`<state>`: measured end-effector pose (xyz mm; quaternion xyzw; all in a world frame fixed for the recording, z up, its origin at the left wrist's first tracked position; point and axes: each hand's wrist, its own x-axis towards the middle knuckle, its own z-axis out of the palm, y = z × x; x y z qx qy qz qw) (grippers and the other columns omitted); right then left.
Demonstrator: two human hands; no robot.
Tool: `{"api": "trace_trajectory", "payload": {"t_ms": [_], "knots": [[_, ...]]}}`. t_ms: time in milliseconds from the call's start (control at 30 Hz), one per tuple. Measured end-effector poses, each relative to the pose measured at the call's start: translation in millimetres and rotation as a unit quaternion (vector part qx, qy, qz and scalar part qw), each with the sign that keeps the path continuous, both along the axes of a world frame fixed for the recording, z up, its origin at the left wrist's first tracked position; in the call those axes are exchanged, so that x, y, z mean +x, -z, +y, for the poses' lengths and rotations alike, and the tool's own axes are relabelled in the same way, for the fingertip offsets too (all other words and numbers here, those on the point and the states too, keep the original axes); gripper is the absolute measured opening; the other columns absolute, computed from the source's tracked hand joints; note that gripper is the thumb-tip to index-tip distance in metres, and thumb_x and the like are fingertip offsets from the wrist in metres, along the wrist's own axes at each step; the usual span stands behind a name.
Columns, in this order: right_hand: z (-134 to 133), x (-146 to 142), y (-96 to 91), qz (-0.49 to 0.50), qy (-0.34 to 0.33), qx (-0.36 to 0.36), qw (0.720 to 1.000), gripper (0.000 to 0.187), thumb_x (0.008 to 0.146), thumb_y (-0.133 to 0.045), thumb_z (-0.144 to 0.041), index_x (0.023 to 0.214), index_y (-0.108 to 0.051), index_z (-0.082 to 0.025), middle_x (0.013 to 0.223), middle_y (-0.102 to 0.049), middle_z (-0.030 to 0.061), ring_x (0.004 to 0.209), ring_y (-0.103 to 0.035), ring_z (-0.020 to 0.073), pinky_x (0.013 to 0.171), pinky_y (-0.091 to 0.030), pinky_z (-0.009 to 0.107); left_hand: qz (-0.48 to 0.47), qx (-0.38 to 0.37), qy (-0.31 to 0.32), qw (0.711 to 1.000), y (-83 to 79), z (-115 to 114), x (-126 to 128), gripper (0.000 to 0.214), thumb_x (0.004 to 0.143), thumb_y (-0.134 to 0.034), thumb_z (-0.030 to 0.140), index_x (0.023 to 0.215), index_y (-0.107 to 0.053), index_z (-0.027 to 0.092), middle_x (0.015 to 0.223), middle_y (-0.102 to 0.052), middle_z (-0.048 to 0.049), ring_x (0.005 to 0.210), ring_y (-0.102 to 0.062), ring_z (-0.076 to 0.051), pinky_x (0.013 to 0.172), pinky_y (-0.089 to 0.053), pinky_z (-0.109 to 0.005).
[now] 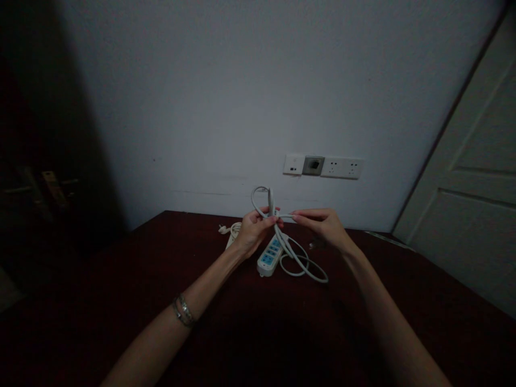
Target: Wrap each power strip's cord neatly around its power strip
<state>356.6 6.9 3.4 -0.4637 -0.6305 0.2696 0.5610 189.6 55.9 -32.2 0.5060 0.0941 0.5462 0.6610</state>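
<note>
My left hand (258,228) is closed around a bundle of white power cord (270,200), whose loops stick up above the fingers. Between finger and thumb, my right hand (324,226) pinches a short stretch of the same cord, pulled out sideways from the bundle. Below the hands lies a white power strip (266,264) with blue socket faces. More cord hangs from my left hand and curls on the dark red table to the strip's right. Partly hidden behind my left wrist is a second, cream-coloured strip with a coiled cord and a plug (223,229).
The dark red tabletop (226,317) reaches back to a pale wall. On that wall is a row of sockets (342,167) and switch plates. A light panelled door (475,177) stands at the right, and dark furniture with handles (54,188) at the left.
</note>
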Motion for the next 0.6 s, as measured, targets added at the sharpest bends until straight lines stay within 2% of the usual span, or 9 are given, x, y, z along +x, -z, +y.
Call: {"api": "trace_trajectory", "payload": {"t_ms": [133,300,467,600], "knots": [[-3,1,-3.5,-0.008,-0.017,-0.006,1.000,0.019,0.062,-0.073,-0.034,0.074,-0.076,-0.020,0.072,-0.072,0.0064,0.065,-0.062,0.0164,0.057,-0.049,0.027,-0.004,-0.008,-0.004,1.000,0.6,-4,1,0.038,0.058,-0.079,0.023,0.092,-0.066,0.010,0.071,-0.067,-0.0051,0.063,-0.062,-0.012,0.065,-0.046,-0.025],[-6,5,-7.3,-0.030,-0.019,-0.010,0.999,0.020,0.062,-0.073,-0.035,0.075,-0.076,-0.019,0.073,-0.072,0.0061,0.064,-0.063,0.0166,0.055,-0.050,0.026,0.018,0.016,-0.031,0.999,-0.5,-9,1,0.043,0.056,-0.080,0.024,0.095,-0.067,0.013,0.071,-0.066,-0.0030,0.063,-0.060,-0.011,0.063,-0.046,-0.024],[-12,3,-10.5,-0.066,-0.038,-0.025,0.997,0.025,0.064,-0.072,-0.037,0.079,-0.076,-0.017,0.071,-0.072,0.0064,0.058,-0.062,0.0157,0.050,-0.049,0.026,0.081,0.079,-0.082,0.990,1.9,-12,0,0.042,0.061,-0.077,0.029,0.100,-0.067,0.015,0.071,-0.065,-0.0004,0.058,-0.058,-0.010,0.057,-0.045,-0.021],[-9,-1,-6.0,-0.077,-0.070,-0.018,0.994,0.025,0.065,-0.072,-0.038,0.079,-0.076,-0.018,0.075,-0.073,0.0061,0.062,-0.063,0.0163,0.058,-0.051,0.028,0.131,0.135,-0.121,0.975,0.5,-15,-4,0.038,0.067,-0.073,0.033,0.100,-0.067,0.015,0.069,-0.063,0.0001,0.056,-0.055,-0.010,0.054,-0.043,-0.021]]}}
